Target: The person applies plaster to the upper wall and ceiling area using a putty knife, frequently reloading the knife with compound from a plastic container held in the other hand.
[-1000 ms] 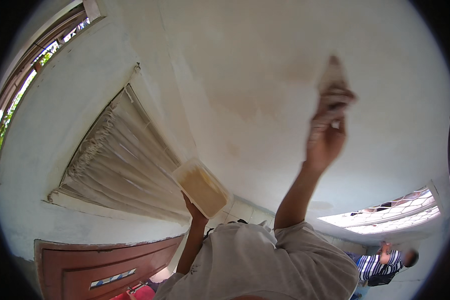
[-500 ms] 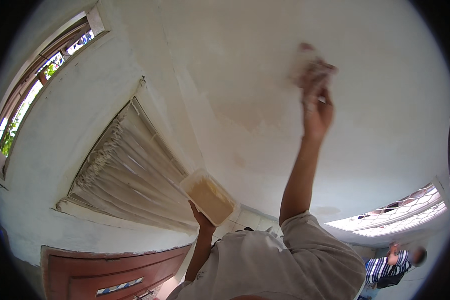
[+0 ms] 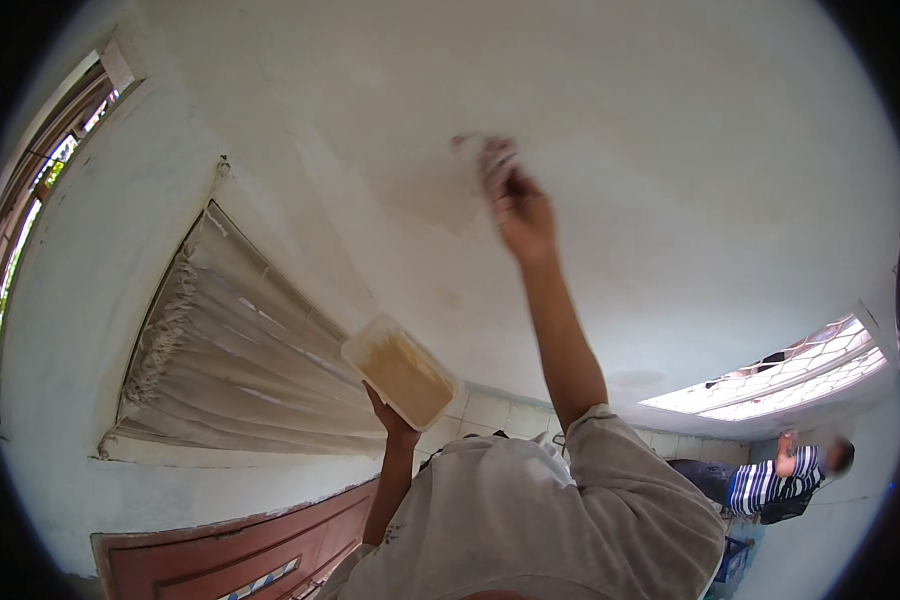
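My left hand [image 3: 394, 412] is wrapped round the lower edge of a clear plastic tub [image 3: 445, 382], which is tilted and has tan paste [image 3: 402, 372] spread inside. High above it, my right hand [image 3: 519, 212] reaches up to a pale plastered surface [image 3: 630, 200]. Motion smears its fingers. They close round a blurred pinkish-white thing [image 3: 496, 165] whose kind I cannot make out. It is at or close against the surface, where faint tan patches [image 3: 420, 205] show beside the hand.
A curtained window [image 3: 260, 360] lies left of the tub, with another window [image 3: 45, 190] farther left. A reddish-brown door [image 3: 240, 550] is at lower left. At right are a window with a lattice grille [image 3: 770, 375] and a person in a striped shirt [image 3: 770, 487].
My right hand has swept left and slightly down across the plastered surface with the blurred thing. The tub in my left hand has shifted slightly left, and the whole view has turned a little.
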### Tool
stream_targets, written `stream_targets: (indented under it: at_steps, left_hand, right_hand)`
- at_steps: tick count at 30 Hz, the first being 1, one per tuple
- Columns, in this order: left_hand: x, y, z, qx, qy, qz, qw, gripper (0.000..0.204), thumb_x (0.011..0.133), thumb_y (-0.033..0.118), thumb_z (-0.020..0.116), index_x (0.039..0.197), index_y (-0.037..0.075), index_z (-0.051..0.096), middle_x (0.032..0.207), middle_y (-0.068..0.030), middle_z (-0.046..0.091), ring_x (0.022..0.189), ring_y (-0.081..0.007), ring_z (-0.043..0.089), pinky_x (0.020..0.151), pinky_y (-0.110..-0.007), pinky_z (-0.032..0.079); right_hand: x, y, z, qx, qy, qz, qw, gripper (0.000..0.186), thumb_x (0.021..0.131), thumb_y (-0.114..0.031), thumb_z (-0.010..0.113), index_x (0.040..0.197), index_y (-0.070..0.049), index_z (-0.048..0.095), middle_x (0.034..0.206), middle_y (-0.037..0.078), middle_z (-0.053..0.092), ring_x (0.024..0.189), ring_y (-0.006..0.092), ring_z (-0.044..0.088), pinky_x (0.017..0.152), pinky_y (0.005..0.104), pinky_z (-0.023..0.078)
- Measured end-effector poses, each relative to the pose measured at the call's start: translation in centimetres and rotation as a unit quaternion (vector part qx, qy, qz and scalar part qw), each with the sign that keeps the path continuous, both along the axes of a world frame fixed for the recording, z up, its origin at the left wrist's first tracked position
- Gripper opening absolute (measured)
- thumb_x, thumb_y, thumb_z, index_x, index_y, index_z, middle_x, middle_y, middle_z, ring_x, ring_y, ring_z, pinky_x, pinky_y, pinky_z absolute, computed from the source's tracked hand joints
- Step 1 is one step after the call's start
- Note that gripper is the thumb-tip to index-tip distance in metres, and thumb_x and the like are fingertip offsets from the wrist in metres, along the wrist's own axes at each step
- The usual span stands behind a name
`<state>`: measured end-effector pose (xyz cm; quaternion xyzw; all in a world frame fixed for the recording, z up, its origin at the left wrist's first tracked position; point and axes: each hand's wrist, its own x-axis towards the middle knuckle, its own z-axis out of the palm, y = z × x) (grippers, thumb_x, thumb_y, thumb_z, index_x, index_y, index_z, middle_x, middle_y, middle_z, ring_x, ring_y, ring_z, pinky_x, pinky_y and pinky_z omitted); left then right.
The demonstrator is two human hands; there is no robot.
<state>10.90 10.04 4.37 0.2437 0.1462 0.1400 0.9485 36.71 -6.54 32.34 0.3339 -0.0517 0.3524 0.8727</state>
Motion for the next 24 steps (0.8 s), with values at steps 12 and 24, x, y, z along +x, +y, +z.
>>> stream_targets:
  at_steps: [12, 24]
  left_hand:
    - [-1.4, 0.2, 1.4, 0.088, -0.021, 0.073, 0.993, 0.065, 0.103, 0.063, 0.03, 0.149, 0.019, 0.038, 0.14, -0.0035, 0.052, 0.126, -0.0246, 0.053, 0.102, -0.043, 0.049]
    - [-1.3, 0.6, 1.5, 0.041, -0.014, 0.041, 0.998, 0.066, 0.102, 0.064, 0.031, 0.15, 0.019, 0.039, 0.141, -0.0035, 0.051, 0.126, -0.0249, 0.053, 0.105, -0.045, 0.046]
  right_hand:
    - [-6.3, 2.1, -3.6, -0.054, -0.185, -0.076, 0.978, 0.048, 0.098, 0.001, 0.049, 0.142, 0.015, 0.034, 0.12, 0.019, 0.056, 0.106, 0.0239, 0.062, 0.096, 0.034, 0.057]
    - [0.0, -2.3, 0.4, 0.081, -0.062, 0.001, 0.995, 0.043, 0.093, 0.01, 0.041, 0.135, 0.007, 0.05, 0.133, 0.021, 0.051, 0.117, 0.029, 0.055, 0.1, 0.0411, 0.053]
